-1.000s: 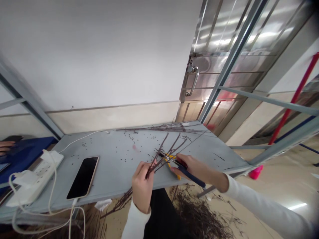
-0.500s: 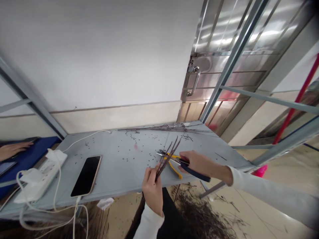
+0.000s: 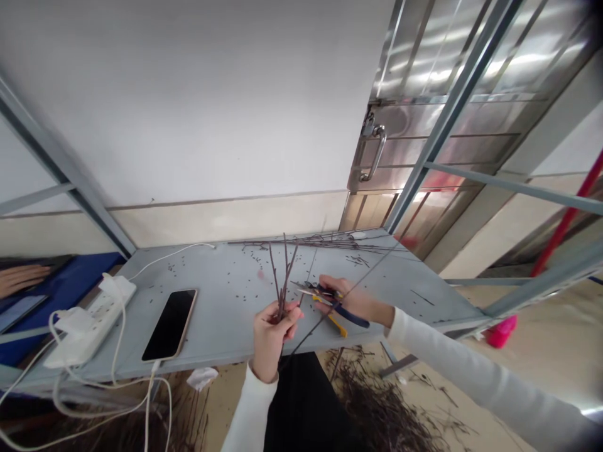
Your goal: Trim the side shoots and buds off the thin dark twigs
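Note:
My left hand [image 3: 273, 340] is shut on a small bunch of thin dark twigs [image 3: 282, 276], which stand nearly upright above my fingers. My right hand [image 3: 340, 299] grips wire cutters [image 3: 325, 300] with yellow and navy handles, their steel jaws pointing left toward the twigs and apart from them. One long thin twig [image 3: 351, 292] slants past my right hand. Both hands are over the front edge of a grey metal table [image 3: 221, 326], whose top is strewn with small dark twig bits.
A loose pile of twigs [image 3: 306, 242] lies at the table's back. A phone [image 3: 169, 324] and a white power strip [image 3: 92, 320] with cables are on the left. A co-worker's hand [image 3: 21, 279] rests on a blue surface [image 3: 80, 267]. Cut twigs heap on the floor [image 3: 381, 408].
My left hand has moved left and turned the twigs more upright. My right hand has moved left and drawn closer to my body with the cutters.

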The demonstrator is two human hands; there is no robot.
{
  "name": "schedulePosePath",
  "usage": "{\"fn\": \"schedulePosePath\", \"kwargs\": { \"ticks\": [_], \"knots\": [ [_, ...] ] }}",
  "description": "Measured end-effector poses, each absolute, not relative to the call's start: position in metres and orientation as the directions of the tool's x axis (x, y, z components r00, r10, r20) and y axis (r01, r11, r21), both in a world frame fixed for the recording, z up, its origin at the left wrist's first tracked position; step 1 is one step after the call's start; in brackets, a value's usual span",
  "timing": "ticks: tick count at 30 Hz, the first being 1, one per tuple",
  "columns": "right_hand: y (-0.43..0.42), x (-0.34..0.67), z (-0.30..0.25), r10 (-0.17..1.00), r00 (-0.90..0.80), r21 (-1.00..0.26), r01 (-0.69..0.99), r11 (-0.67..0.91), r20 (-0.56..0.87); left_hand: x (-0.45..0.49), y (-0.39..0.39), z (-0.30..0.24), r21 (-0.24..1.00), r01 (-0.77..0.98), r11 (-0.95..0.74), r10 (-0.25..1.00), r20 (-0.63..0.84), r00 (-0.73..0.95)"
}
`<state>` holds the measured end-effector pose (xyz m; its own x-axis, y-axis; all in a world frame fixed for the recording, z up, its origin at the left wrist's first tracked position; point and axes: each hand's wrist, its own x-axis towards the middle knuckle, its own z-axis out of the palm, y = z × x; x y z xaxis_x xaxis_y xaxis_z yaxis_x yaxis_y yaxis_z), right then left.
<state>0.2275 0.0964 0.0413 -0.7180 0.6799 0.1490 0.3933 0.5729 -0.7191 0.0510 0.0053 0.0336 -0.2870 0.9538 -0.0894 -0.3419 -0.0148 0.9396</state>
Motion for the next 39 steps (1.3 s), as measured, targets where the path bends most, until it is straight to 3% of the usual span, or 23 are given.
{"fn": "schedulePosePath", "kwargs": {
  "ticks": [6,11,16,20,23,29,32,35,39],
  "knots": [
    [0.091,0.245,0.04,0.753,-0.649,-0.689,0.497,0.527,0.108,0.047,0.004,0.038,0.947,-0.32,0.008,0.948,-0.109,-0.298],
    [0.085,0.273,0.032,0.814,-0.581,-0.659,0.62,0.426,-0.021,0.049,0.008,0.032,0.957,-0.289,0.021,0.949,-0.11,-0.295],
    [0.097,0.317,0.001,0.902,-0.43,-0.585,0.719,0.375,0.049,0.041,0.008,0.033,0.958,-0.286,-0.007,0.91,-0.112,-0.399],
    [0.124,0.35,-0.031,0.997,-0.074,-0.341,0.938,0.061,-0.025,0.038,0.005,0.04,0.953,-0.303,-0.017,0.903,-0.116,-0.414],
    [0.14,0.365,-0.046,0.996,0.072,-0.242,0.967,-0.082,-0.048,0.041,0.003,0.043,0.95,-0.312,-0.004,0.906,-0.128,-0.403],
    [0.14,0.354,-0.045,0.998,0.059,-0.174,0.983,-0.056,0.009,0.044,0.005,0.043,0.952,-0.307,-0.007,0.903,-0.126,-0.412],
    [0.122,0.318,-0.037,0.991,-0.127,-0.217,0.967,0.135,0.052,0.045,0.006,0.04,0.952,-0.305,-0.009,0.905,-0.122,-0.408],
    [0.098,0.277,-0.032,0.922,-0.386,-0.301,0.884,0.359,-0.031,0.048,0.006,0.038,0.957,-0.289,-0.011,0.908,-0.112,-0.405],
    [0.079,0.243,-0.028,0.934,-0.341,-0.166,0.932,0.321,-0.108,0.051,0.002,0.04,0.96,-0.279,0.007,0.908,-0.123,-0.401]
  ]
}}
